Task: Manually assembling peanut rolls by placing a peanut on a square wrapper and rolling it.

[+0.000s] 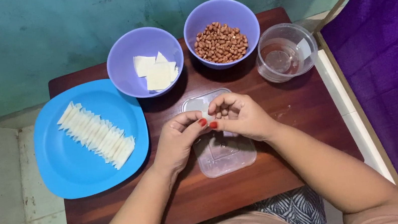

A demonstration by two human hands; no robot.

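My left hand (177, 141) and my right hand (239, 115) meet over a clear plastic lid (224, 154) on the dark wooden table (276, 163). Together their fingertips pinch a small white dough wrapper (205, 114), mostly hidden by the fingers. A purple bowl (122, 60) behind them holds a few flat white wrapper squares (155, 73). Beside it, a second purple bowl (198, 23) is filled with red-brown peanuts (221, 42). On the left, a blue plate (74, 168) carries a row of several folded white pieces (96, 134).
A clear plastic tub (286, 53) with a little water stands at the table's far right corner. A teal wall lies behind, pale floor tiles to the left, and purple fabric (389, 53) along the right side.
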